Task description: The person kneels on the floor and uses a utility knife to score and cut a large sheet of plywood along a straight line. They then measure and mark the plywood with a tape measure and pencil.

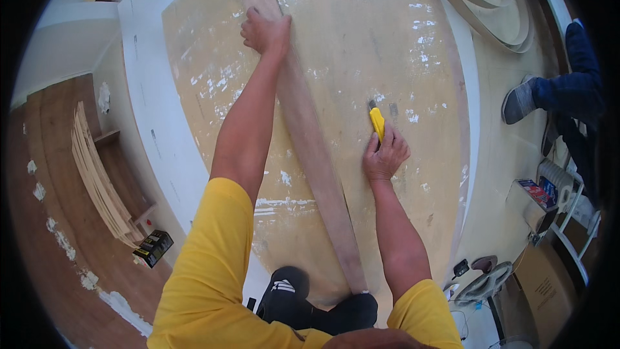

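Observation:
A long, narrow wooden strip (309,110) runs lengthwise over a large tan board (342,45) blotched with white marks. Toward its far end, my left hand (266,31) is closed over the strip, the thumb on one edge and the curled fingers on the other. To the strip's right, my right hand (386,154) grips a yellow utility knife (377,121). The knife's grey tip points away from me, close over the board and apart from the strip. At the near end, the strip reaches down beside my dark-clad knee (358,310).
White sheet (152,116) borders the board on the left. Thin wooden strips (97,174) and a black box (154,248) lie further left. Curled bands of sheet material (497,13) sit at the far right. Another person's shoe (519,100) is at the right, above a metal tin (529,203).

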The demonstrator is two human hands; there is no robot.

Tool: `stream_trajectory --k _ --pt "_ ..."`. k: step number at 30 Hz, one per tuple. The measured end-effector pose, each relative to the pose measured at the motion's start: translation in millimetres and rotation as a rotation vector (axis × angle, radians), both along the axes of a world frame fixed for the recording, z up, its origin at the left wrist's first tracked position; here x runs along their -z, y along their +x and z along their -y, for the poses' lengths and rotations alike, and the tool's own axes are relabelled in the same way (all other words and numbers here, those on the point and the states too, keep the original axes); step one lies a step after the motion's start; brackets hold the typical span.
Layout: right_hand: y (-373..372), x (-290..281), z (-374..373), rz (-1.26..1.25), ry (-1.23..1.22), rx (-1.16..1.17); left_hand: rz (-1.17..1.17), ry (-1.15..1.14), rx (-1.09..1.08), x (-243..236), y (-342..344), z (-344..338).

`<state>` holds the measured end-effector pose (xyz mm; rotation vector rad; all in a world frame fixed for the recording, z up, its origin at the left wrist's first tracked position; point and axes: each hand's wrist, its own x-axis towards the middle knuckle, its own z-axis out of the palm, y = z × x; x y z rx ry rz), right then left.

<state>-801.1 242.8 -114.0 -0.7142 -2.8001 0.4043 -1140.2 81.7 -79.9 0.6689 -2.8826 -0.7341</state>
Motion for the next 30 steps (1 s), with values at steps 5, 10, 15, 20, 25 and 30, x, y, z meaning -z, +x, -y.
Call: stream_trajectory --k 5,10,15,20,25,30 --pt "-1 0 0 0.0 -0.004 0.017 -0.044 -0.008 0.021 -1 -2 -1" --pt "-1 0 0 -0.017 -0.011 0.013 -0.02 0.01 0.019 0 0 -1" --pt "-1 -1 0 0.024 -0.032 0.025 -0.034 0.023 0.037 -1 3 -3" --pt "-3 -3 0 -0.024 -0.035 0.016 0.011 0.012 0.023 -6 0 -9" --pt "-3 -4 -1 -0.018 -0.037 0.022 0.029 0.009 -0.025 -6 0 -13" --pt "-1 -1 -1 -0.027 -0.03 0.019 -0.016 -0.019 0.009 -1 2 -13"
